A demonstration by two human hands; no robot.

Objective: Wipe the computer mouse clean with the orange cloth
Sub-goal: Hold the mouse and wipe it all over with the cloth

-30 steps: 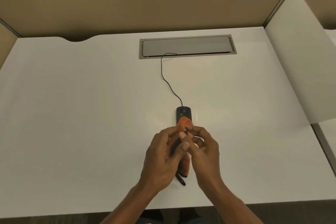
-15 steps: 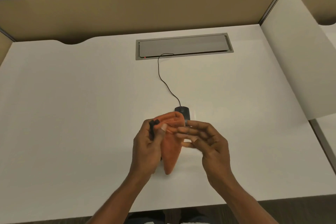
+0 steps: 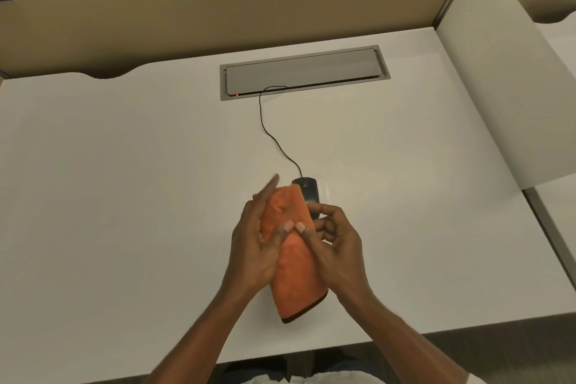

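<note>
left hand (image 3: 254, 246): flat, fingers straight and together, palm against the cloth's left side, thumb on its face
right hand (image 3: 336, 249): fingers curled, thumb tip pinning the cloth; whether fingertips touch the mouse: cannot tell
orange cloth (image 3: 294, 259): folded long strip, soft nap, dark hem at near end, held between both hands just near-left of the mouse
mouse (image 3: 308, 192): black, glossy, oval, flat on white desk (image 3: 124, 196)
cable (image 3: 274, 137): thin, black, runs from the mouse's far end to grey slot cover (image 3: 304, 75)
</note>
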